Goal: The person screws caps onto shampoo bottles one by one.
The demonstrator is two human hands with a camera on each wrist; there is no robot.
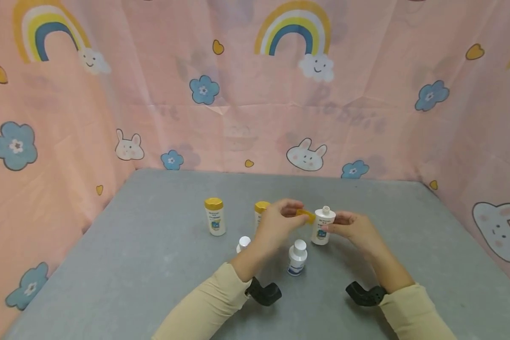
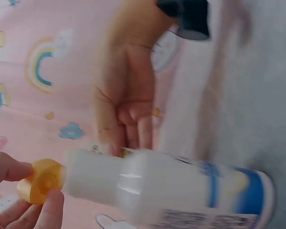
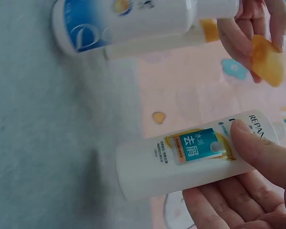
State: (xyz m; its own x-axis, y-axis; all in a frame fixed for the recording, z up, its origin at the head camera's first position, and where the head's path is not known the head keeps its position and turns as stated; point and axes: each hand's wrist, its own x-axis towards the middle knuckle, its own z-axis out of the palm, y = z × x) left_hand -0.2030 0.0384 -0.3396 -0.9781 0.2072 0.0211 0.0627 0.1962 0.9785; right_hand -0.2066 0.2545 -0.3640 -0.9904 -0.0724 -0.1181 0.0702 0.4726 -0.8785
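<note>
Between its thumb and fingers my left hand [image 1: 280, 219] pinches a yellow cap [image 1: 306, 216], which shows up close in the right wrist view [image 3: 268, 61]. The cap is off its bottle. With the thumb on the front and fingers behind, my right hand [image 1: 354, 230] grips a white shampoo bottle [image 1: 321, 231]. Its bare neck points up in the head view, and a teal label [image 3: 195, 146] faces the right wrist camera. Just in front stands a white-capped bottle [image 1: 297, 259]. A second white-capped bottle [image 1: 243, 243] is partly hidden by my left forearm.
A yellow-capped bottle [image 1: 215, 217] stands on the grey table [image 1: 165, 264] to the left. Another yellow-capped bottle [image 1: 260, 210] is half covered by my left hand. Pink patterned cloth [image 1: 246, 123] hangs along the back and sides.
</note>
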